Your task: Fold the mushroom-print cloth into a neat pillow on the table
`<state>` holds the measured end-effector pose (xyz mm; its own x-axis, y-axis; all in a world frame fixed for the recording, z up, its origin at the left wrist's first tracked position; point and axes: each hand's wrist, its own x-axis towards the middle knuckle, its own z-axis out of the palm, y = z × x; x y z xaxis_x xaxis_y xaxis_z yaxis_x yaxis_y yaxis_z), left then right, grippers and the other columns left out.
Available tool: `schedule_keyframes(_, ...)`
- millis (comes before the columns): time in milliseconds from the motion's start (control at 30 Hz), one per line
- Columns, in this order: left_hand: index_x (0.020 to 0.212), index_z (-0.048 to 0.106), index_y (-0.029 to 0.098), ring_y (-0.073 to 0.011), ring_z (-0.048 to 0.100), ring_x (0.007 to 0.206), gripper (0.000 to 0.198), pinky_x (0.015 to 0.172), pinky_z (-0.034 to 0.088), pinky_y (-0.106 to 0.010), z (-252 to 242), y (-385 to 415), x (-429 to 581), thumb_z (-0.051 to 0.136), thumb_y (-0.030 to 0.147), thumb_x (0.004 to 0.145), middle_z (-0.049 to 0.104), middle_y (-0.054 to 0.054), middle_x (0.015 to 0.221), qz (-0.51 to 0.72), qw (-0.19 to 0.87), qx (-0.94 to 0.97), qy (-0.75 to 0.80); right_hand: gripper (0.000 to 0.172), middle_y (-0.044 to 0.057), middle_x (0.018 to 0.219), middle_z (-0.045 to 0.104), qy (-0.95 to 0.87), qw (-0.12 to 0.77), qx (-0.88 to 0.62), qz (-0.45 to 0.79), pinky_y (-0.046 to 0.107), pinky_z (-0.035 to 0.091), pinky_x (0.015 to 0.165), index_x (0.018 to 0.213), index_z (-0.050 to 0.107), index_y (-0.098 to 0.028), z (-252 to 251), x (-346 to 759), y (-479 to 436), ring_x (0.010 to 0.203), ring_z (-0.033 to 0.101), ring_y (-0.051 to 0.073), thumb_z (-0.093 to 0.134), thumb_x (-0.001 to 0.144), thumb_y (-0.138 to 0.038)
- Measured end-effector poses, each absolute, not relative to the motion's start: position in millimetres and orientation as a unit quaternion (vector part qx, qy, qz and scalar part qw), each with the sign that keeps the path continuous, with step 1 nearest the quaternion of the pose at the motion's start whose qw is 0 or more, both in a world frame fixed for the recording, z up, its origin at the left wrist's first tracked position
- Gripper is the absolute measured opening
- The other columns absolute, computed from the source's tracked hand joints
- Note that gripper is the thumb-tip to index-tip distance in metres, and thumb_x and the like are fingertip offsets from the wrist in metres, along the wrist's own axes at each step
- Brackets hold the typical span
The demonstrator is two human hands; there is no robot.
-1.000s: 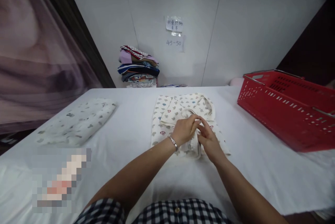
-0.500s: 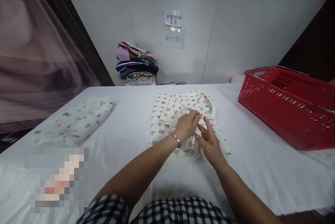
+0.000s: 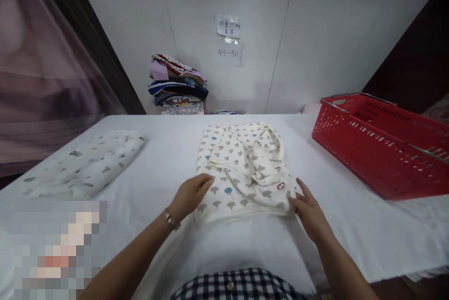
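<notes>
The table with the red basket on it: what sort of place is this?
Probably an indoor corner set up for handling cloth. A mushroom-print fabric lies on the white-covered table, a pile of folded textiles sits near the wall, and handwritten notes hang there.

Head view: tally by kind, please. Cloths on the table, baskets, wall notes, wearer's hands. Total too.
Cloths: 2 (middle cloth, left cloth)
Baskets: 1 (red basket)
Wall notes: 2 (upper note, lower note)
Hands: 2 (left hand, right hand)
Total: 7
</notes>
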<state>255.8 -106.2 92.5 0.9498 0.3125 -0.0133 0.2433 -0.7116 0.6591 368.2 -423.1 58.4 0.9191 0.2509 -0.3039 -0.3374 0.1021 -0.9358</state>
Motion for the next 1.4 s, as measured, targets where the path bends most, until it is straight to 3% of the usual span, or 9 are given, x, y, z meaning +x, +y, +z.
schedule_keyframes(233, 0.108, 0.051, 0.024, -0.0176, 0.060, 0.071, 0.046, 0.068, 0.048, -0.031, 41.2, -101.5, 167.6, 0.041, 0.057, 0.079, 0.064, 0.000, 0.088, 0.071, 0.344, 0.871, 0.343, 0.088, 0.004, 0.091, 0.068, -0.009, 0.671, -0.705, 0.229, 0.030, 0.045, 0.067, 0.140, 0.032, -0.018, 63.4, 366.2, -432.0, 0.077, 0.061, 0.020, 0.066, 0.060, -0.028)
schedule_keyframes(367, 0.122, 0.041, 0.022, -0.0182, 0.061, 0.074, 0.056, 0.071, 0.047, -0.032, 42.5, -120.2, 165.3, 0.042, 0.057, 0.078, 0.063, -0.002, 0.099, 0.057, 0.360, 0.865, 0.345, 0.083, 0.005, 0.093, 0.067, -0.046, 0.658, -0.716, 0.227, 0.032, 0.046, 0.071, 0.139, 0.036, -0.020, 73.1, 367.8, -424.2, 0.080, 0.061, 0.022, 0.066, 0.062, -0.031)
schedule_keyframes(533, 0.133, 0.030, 0.018, -0.0227, 0.062, 0.085, 0.066, 0.076, 0.044, -0.034, 55.2, -139.5, 179.5, 0.046, 0.051, 0.078, 0.065, -0.004, 0.094, 0.007, 0.383, 0.862, 0.333, 0.084, 0.004, 0.078, 0.065, -0.048, 0.619, -0.763, 0.180, 0.032, 0.046, 0.066, 0.137, 0.040, -0.019, 78.4, 364.4, -417.5, 0.074, 0.060, 0.022, 0.073, 0.062, -0.040)
schedule_keyframes(700, 0.142, 0.016, 0.025, -0.0241, 0.053, 0.110, 0.087, 0.089, 0.041, -0.033, 56.1, -152.6, 174.9, 0.060, 0.042, 0.069, 0.053, -0.007, 0.127, 0.002, 0.370, 0.879, 0.300, 0.082, 0.001, 0.079, 0.064, -0.043, 0.657, -0.734, 0.165, 0.029, 0.047, 0.060, 0.132, 0.046, -0.020, 77.9, 365.5, -423.2, 0.068, 0.058, 0.018, 0.076, 0.060, -0.044)
schedule_keyframes(767, 0.142, 0.018, 0.025, -0.0233, 0.049, 0.115, 0.081, 0.092, 0.039, -0.033, 52.8, -154.6, 172.8, 0.058, 0.035, 0.072, 0.047, -0.006, 0.134, 0.008, 0.344, 0.891, 0.295, 0.081, 0.000, 0.077, 0.063, -0.033, 0.679, -0.715, 0.166, 0.028, 0.047, 0.057, 0.132, 0.046, -0.021, 79.3, 368.6, -424.4, 0.065, 0.057, 0.017, 0.077, 0.060, -0.043)
schedule_keyframes(900, 0.140, 0.021, 0.023, -0.0217, 0.051, 0.110, 0.066, 0.087, 0.041, -0.032, 45.2, -155.0, 175.9, 0.045, 0.028, 0.079, 0.050, -0.007, 0.129, 0.007, 0.288, 0.907, 0.307, 0.076, -0.002, 0.072, 0.060, -0.021, 0.711, -0.684, 0.161, 0.024, 0.046, 0.050, 0.125, 0.052, -0.022, 87.8, 374.6, -417.6, 0.058, 0.055, 0.013, 0.080, 0.057, -0.037)
schedule_keyframes(1200, 0.135, 0.029, 0.021, -0.0229, 0.057, 0.101, 0.059, 0.076, 0.044, -0.032, 32.9, -153.7, 186.8, 0.048, 0.025, 0.079, 0.051, -0.010, 0.126, 0.031, 0.210, 0.932, 0.294, 0.071, 0.000, 0.075, 0.063, -0.046, 0.754, -0.636, 0.155, 0.023, 0.048, 0.052, 0.116, 0.057, -0.021, 121.1, 397.0, -396.2, 0.063, 0.057, 0.013, 0.083, 0.051, -0.025)
schedule_keyframes(1400, 0.123, 0.046, 0.023, -0.0238, 0.062, 0.083, 0.040, 0.070, 0.043, -0.033, 49.4, -131.5, 190.1, 0.042, 0.033, 0.085, 0.067, -0.008, 0.094, 0.072, 0.245, 0.914, 0.317, 0.058, -0.001, 0.072, 0.064, -0.067, 0.801, -0.595, 0.024, 0.024, 0.048, 0.053, 0.102, 0.062, -0.021, 159.0, 418.4, -399.6, 0.063, 0.059, 0.013, 0.081, 0.047, -0.016)
